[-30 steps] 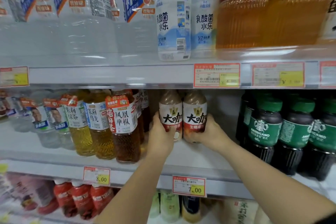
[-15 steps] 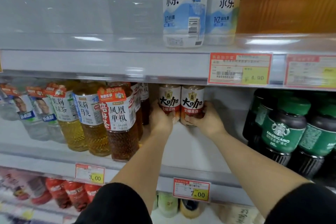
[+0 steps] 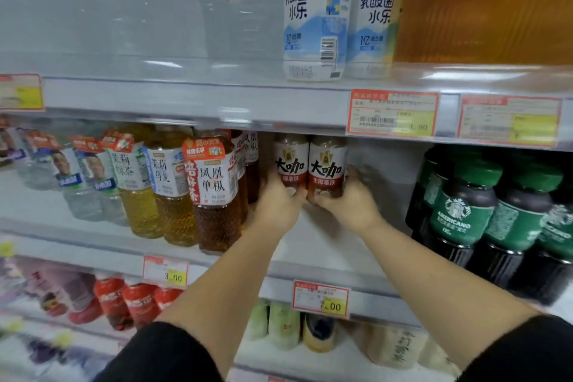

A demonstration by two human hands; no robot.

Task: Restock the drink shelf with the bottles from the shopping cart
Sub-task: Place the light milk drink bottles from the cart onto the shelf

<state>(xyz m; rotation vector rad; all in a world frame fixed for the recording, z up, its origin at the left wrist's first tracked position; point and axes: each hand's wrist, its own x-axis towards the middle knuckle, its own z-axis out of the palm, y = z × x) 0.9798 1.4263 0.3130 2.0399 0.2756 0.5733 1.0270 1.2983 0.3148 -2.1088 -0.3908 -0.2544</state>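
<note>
Grips closed: left hand (image 3: 278, 206) round left brown coffee bottle (image 3: 291, 156), right hand (image 3: 352, 206) round right brown coffee bottle (image 3: 327, 161); a crooked shove could topple the neighbouring dark-tea bottle (image 3: 214, 217).

Two brown plastic latte bottles (image 3: 326, 164) stood touching on the white shelf (image 3: 325, 245), amber plastic tea bottles (image 3: 214, 195) at nine o'clock, green-capped dark coffee bottles (image 3: 465, 217) at three.

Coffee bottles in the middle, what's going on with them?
A person is stocking a shop's drink shelf. Their left grip holds one brown latte bottle and their right grip holds its twin, side by side and upright, far back on the middle shelf. To the left stand tea bottles, to the right green Starbucks Americano bottles. Whether the two already rest on the shelf is hidden.
</note>
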